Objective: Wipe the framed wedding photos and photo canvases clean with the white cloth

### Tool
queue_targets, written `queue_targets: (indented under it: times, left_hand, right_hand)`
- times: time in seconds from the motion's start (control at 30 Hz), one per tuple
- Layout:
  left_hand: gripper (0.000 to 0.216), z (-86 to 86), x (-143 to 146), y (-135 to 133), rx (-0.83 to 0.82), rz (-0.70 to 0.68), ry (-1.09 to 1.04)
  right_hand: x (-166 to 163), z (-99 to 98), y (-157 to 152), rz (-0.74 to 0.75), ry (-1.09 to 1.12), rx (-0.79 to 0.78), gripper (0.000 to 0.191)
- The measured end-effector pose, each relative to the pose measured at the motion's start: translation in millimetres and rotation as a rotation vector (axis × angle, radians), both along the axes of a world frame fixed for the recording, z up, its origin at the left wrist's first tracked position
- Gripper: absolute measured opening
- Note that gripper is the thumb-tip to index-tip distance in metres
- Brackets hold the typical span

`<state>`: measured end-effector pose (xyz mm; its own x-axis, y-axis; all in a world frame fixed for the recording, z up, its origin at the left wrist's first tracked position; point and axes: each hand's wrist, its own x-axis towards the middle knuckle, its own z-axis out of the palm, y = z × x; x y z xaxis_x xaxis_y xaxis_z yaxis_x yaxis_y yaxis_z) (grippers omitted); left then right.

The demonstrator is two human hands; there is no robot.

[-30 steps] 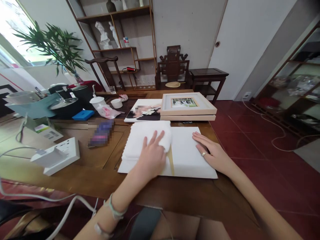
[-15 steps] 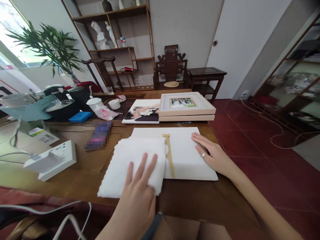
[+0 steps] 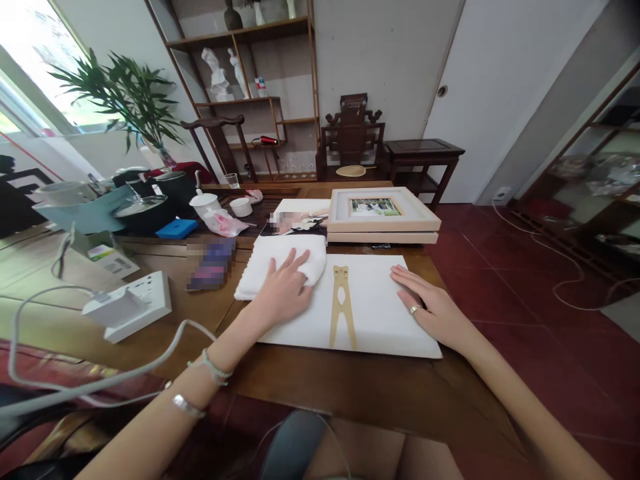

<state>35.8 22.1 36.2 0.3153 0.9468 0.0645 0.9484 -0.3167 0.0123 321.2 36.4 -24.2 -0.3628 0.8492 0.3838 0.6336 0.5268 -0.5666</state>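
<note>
My left hand [image 3: 286,288] lies on a folded white towel [image 3: 255,272], fingers spread over it. The towel covers the upper left of a flat white panel [image 3: 377,313] and reaches onto the lower part of a printed photo panel [image 3: 287,207] behind. A gold, A-shaped flat piece [image 3: 342,305] rests on the white panel, its two legs toward me. At the panel's right edge my right hand [image 3: 434,308], with a ring on one finger, lies with its fingers stretched over the surface; its thumb is partly apart.
Two stacked picture frames [image 3: 383,217] stand behind the panel. Leftward are a blurred purple item [image 3: 213,265], a white power strip [image 3: 143,300] with a cable, a small blue box [image 3: 177,229] and white cups. A loose white cable [image 3: 150,363] crosses near my left arm.
My left hand has pushed the towel away from me toward the photo panel, uncovering the whole gold piece and the panel's lower left. My right hand stays on the right edge.
</note>
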Motion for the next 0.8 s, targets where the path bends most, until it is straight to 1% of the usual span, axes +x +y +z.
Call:
queue_targets:
  times: [0.1,0.2,0.27,0.43,0.53,0.63,0.7,0.8]
  left_hand:
    - [0.031,-3.1,2,5,0.055,0.028,-0.003]
    - [0.032,-3.8,7,-5,0.07,0.02,-0.024]
    - [0.032,-2.5,12,-22,0.051,-0.007,-0.039]
    - [0.029,0.1,17,-80,0.006,-0.09,-0.043]
    - [0.029,-1.4,14,-102,0.001,-0.124,-0.066]
    - [0.027,-1.4,8,-103,-0.001,-0.125,-0.073]
    - [0.027,1.4,5,-93,-0.029,-0.102,-0.055]
    - [0.029,8.6,1,-69,-0.098,-0.062,-0.029]
  right_hand:
    - [0,-0.2,0,0.003,-0.018,-0.001,0.04]
    - [1,-0.6,1,0.007,-0.033,-0.005,0.041]
    - [1,-0.5,1,0.004,-0.026,-0.008,0.041]
    - [0,1.4,0,0.002,-0.015,-0.014,0.041]
    - [0,1.7,0,-0.003,-0.021,-0.019,0.041]
    - [1,1.1,0,0.003,-0.026,-0.019,0.042]
    - [1,0.7,0,0.005,-0.031,-0.016,0.042]
    - [0,0.5,0,-0.002,-0.047,-0.022,0.043]
